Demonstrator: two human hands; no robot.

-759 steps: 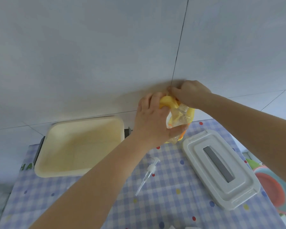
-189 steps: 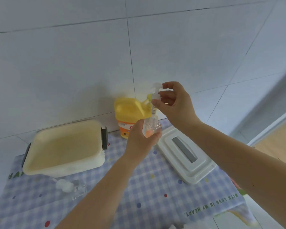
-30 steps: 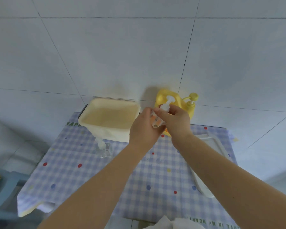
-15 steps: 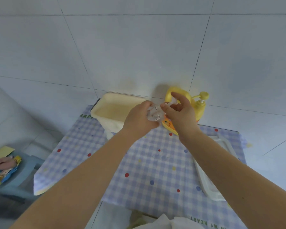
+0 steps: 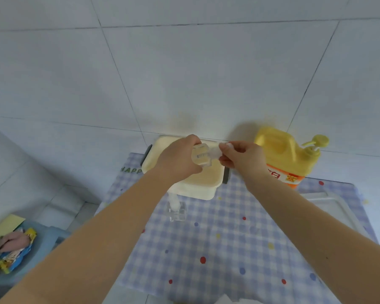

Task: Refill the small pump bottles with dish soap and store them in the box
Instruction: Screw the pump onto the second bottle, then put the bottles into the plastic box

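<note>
Gripping bottle (image 5: pixel 201 157) in left hand (image 5: pixel 178 160), pinching pump (image 5: pixel 215 152) with right hand (image 5: pixel 241 156), now tipped sideways over box (image 5: pixel 206 189) instead of upright by jug (image 5: pixel 283 156), so seemingly capped, storing next.

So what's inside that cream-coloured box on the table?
The visible part of the cream box floor looks bare. The left hand holds a small pump bottle over it, with the right hand on the pump, so the far and left part is covered.
</note>
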